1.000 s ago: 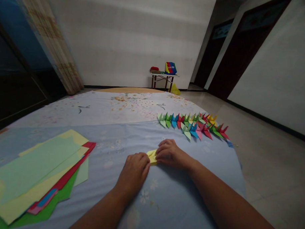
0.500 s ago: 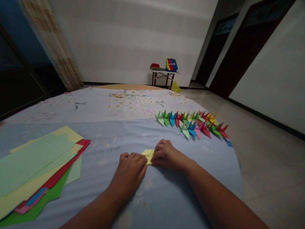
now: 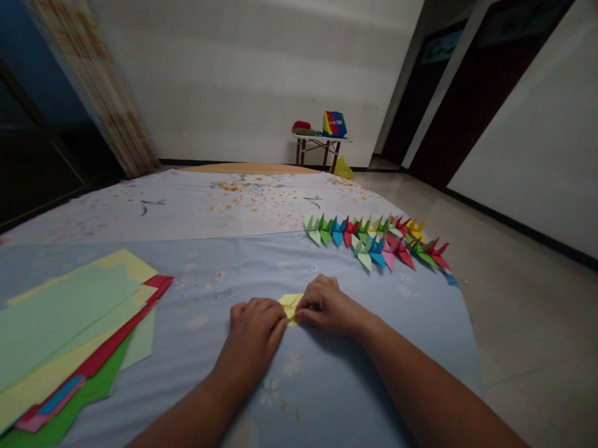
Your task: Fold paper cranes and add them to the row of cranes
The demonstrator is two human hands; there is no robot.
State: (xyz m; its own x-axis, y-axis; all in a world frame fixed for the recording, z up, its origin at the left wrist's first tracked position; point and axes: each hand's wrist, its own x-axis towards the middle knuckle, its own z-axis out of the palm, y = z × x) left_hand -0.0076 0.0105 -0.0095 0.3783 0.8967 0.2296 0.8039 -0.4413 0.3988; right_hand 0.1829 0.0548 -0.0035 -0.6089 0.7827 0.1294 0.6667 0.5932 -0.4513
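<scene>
Two forearms reach in from the bottom edge over a round worktop [image 3: 248, 167] spread with a blue and white flowered cloth [image 3: 201, 378]. At the center of the frame lies a small folded piece of yellow paper [image 3: 292, 300], held low against the cloth, which likely gives it firm backing. The left hand [image 3: 256, 325] is palm down with curled fingers on the paper's left edge, apparently steadying it; whether its thumb grips underneath is hidden. The right hand [image 3: 327, 306] pinches the right edge between thumb and fingertips, seemingly for finer control.

At lower left, loose colored sheets [image 3: 61, 317] overlap in green, yellow, red, pink and blue, well apart from the hands. Right of center, beyond the right hand, folded paper figures [image 3: 365, 231] stand close together in two rows. Neither group blocks the hands, though the right forearm has the figures ahead of it.

Farther back, a small side table [image 3: 320, 139] holds a multicolored box [image 3: 335, 123] against a pale wall [image 3: 239, 76].
</scene>
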